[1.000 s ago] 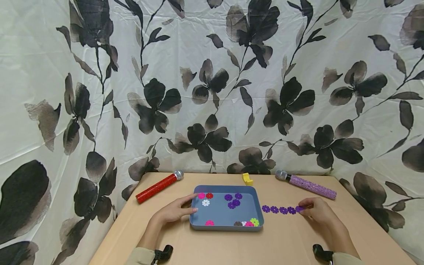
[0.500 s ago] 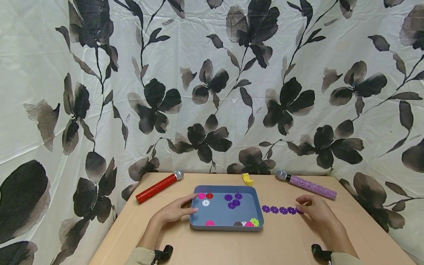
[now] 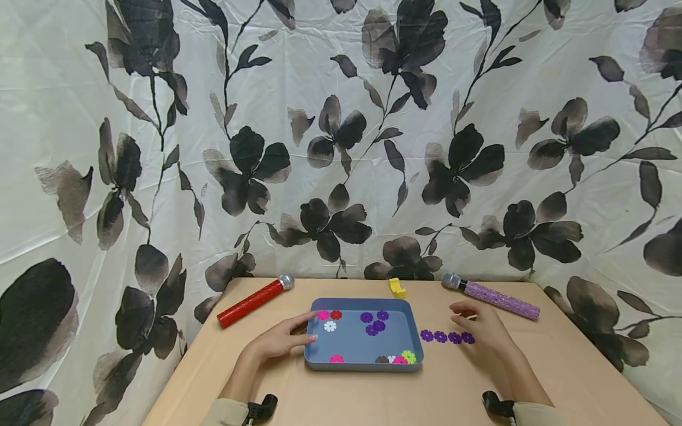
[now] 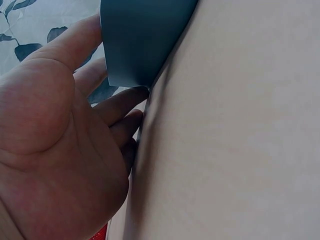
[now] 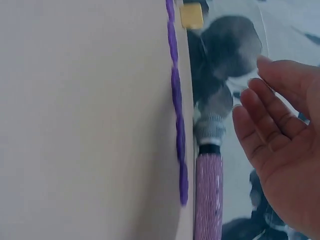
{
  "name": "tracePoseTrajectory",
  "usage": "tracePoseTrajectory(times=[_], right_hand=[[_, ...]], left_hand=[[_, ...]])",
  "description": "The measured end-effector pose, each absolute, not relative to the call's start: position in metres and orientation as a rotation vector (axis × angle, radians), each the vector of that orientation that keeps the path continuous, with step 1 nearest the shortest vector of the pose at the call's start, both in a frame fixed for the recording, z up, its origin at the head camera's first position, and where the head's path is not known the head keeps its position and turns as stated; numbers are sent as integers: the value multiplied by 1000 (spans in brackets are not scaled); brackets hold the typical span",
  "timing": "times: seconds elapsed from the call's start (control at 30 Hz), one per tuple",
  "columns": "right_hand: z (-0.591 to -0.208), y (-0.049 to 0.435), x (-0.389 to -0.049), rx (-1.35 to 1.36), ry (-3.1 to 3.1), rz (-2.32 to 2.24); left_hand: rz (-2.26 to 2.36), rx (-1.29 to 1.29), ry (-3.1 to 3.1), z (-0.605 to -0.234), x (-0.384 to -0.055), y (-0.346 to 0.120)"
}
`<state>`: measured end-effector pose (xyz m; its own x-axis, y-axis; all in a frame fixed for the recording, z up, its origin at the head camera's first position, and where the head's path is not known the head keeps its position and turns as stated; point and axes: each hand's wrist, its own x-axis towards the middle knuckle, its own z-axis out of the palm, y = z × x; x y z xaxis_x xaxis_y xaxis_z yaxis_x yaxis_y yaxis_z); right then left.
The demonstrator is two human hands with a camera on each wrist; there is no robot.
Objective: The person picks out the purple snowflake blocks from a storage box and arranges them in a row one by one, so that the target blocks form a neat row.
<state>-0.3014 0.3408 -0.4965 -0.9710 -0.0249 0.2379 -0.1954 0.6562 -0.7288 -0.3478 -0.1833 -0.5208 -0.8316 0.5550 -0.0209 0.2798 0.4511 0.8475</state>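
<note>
My left hand [image 3: 277, 339] rests at the left end of a blue-grey tray [image 3: 362, 367], its fingertips on the rim and wall. The left wrist view has thumb and fingers against the tray's outer wall [image 4: 142, 42], not wrapped round it. Purple flower-shaped pieces [image 3: 440, 336] lie in a row right of the tray. Above the row's right end hovers my right hand [image 3: 482, 327], nothing between its loosely bent fingers; it hides the last piece in the head view. The right wrist view shows the row edge-on [image 5: 176, 95], apart from the fingers. Inside the tray are several more purple flower pieces [image 3: 379, 325].
Pink [image 3: 336, 358], red [image 3: 335, 315], white [image 3: 330, 326], brown and lime [image 3: 408, 357] flower pieces lie elsewhere in the tray. Behind it are a red microphone [image 3: 253, 303], a small yellow object [image 3: 396, 288] and a glittery purple microphone [image 3: 501, 300]. A floral curtain hangs behind the table.
My right hand has let go of the purple flower piece at the row's right end, lifted and moved left toward the tray. The left hand stays in place.
</note>
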Motion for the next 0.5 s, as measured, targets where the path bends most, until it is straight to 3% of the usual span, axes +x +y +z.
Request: tracePoseTrajectory(times=[0.5], right_hand=[[-497,255,-322,269,-2663,1355]], left_hand=[[1351,695,2405,-522,-349,-184]])
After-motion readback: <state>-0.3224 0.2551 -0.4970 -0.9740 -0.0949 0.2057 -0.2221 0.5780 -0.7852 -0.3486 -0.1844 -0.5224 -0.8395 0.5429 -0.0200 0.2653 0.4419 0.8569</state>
